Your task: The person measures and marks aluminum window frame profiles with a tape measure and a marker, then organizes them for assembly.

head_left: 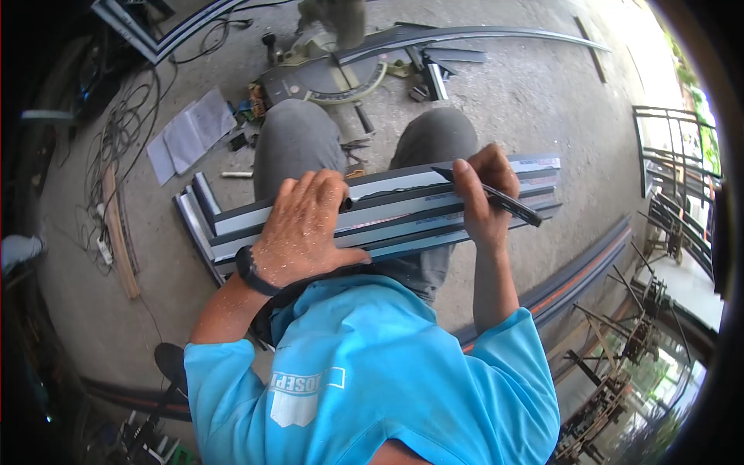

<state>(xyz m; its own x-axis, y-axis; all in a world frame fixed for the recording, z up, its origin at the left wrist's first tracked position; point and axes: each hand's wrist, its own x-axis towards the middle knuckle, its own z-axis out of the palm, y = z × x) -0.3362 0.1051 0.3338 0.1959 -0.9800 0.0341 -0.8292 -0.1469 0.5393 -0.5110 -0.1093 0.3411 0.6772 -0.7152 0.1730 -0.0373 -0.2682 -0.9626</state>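
Several long metal profiles (403, 209) with dark edges and pale film strips lie side by side across my lap. My left hand (302, 225), with a black band on its wrist, grips across them, fingers over the far side and thumb along the near side. A small black cap-like piece (346, 204) shows by its fingertips. In my right hand (487, 194) is a black marker pen (511, 205), held in a pinch. Its tip points left, over the farthest profile; whether it touches is hard to tell.
Beyond my knees stands a mitre saw (333, 81) with a long profile (480, 33) on it. Papers (192, 133), tangled cables (128, 128) and a wooden strip (120, 232) lie at left. Long profiles (573, 267) and metal racks (659, 201) are at right.
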